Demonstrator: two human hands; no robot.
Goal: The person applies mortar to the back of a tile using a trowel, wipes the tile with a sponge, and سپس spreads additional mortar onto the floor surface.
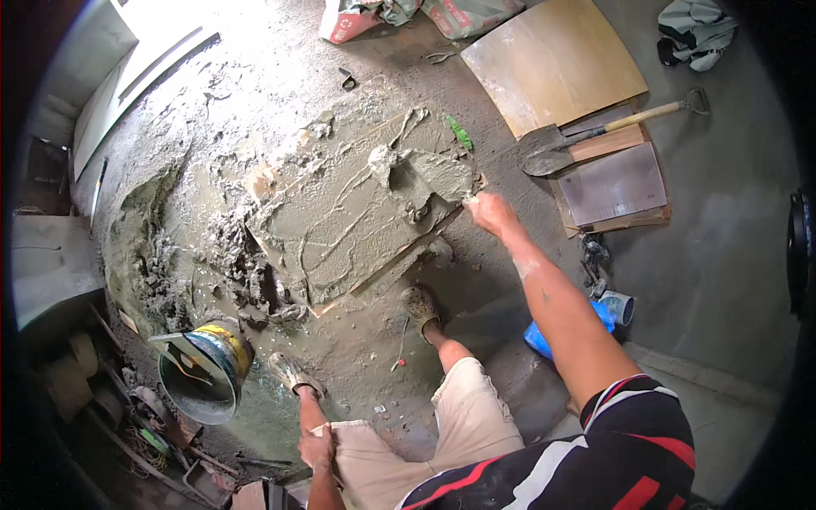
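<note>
My right hand (493, 212) is closed on the handle end of a trowel (442, 174), whose blade is smeared with grey wet mortar. The trowel lies over the right end of a flat board (344, 300) covered in a spread layer of mortar (331, 225). A lump of mortar (384, 161) sits by the blade's far end. Ridges and drag lines run across the layer. My left hand (316, 448) rests on my left leg at the hem of the shorts, with its fingers lying over the leg and nothing visible in them.
At the lower left stands a yellow and black bucket (200, 382) with a flat tool across it. Loose mortar (153, 255) heaps left of the board. A shovel (548, 153) rests on stacked boards at the right. Bags (450, 13) lie at the far side; a blue item (540, 338) lies beside my right arm.
</note>
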